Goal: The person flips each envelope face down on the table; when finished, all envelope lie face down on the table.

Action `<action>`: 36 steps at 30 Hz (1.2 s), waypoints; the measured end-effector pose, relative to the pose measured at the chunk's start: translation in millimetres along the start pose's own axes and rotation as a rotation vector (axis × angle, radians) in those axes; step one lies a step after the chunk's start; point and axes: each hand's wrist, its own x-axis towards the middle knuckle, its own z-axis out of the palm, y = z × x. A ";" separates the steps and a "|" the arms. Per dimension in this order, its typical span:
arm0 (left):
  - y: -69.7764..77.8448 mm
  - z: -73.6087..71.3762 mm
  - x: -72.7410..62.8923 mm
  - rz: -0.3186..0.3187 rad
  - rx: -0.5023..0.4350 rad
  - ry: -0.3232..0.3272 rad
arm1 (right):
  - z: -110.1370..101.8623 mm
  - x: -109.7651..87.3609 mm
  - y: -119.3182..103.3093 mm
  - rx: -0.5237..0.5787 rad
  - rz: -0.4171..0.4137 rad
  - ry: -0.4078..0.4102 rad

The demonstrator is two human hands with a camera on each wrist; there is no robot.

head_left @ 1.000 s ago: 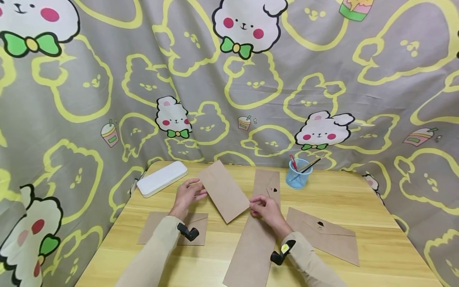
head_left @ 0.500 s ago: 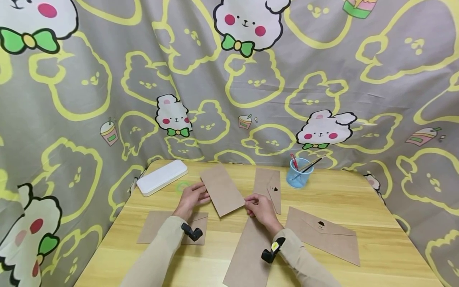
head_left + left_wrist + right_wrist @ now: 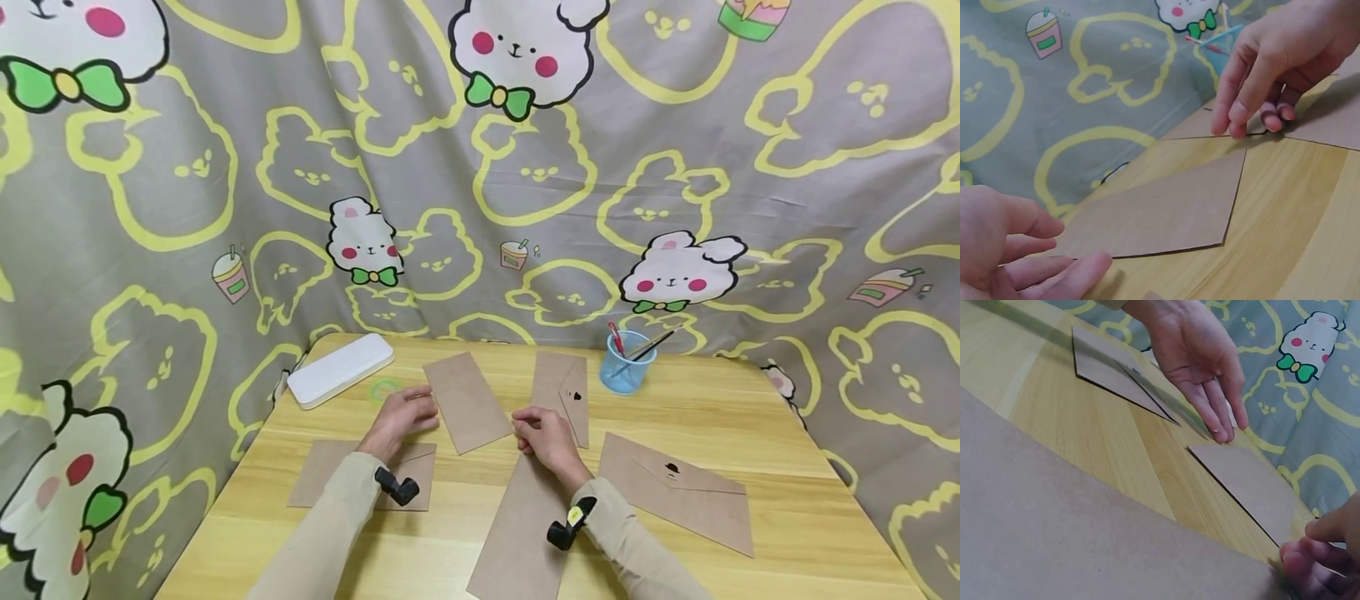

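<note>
A plain brown envelope (image 3: 468, 404) lies flat on the table between my hands, and the left wrist view shows its blank face (image 3: 1160, 209). My left hand (image 3: 401, 419) is beside its left edge, fingers extended and relaxed; whether a fingertip touches the edge I cannot tell. By the right corner is my right hand (image 3: 547, 437), its fingers loosely bent. In the left wrist view, the right hand's fingertips (image 3: 1238, 112) appear apart from that corner with nothing between them. Below the right hand, another brown envelope (image 3: 517, 533) extends toward the table's front.
More brown envelopes lie around: one under the left wrist (image 3: 322, 475), one at the back (image 3: 553, 375), one with a black print at right (image 3: 697, 504). A white case (image 3: 341, 371), a faint green ring (image 3: 386, 388) and a blue pen cup (image 3: 626, 371) stand farther back.
The tilted envelope between the hands has come down flat onto the table. My right hand has moved slightly left and loosened from its corner; the left hand has shifted slightly right.
</note>
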 end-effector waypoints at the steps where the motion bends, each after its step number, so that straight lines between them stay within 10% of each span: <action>1: 0.2 -1.7 -1.2 0.001 0.009 -0.006 | -0.4 -0.4 0.4 0.009 -0.002 0.000; 24: 6.9 -141.1 -53.8 0.042 0.422 0.093 | 54.4 -38.2 -37.7 0.336 0.018 -0.167; 36: 6.7 -181.2 -85.5 0.026 0.535 0.140 | 85.0 -54.1 -43.9 0.413 0.041 -0.232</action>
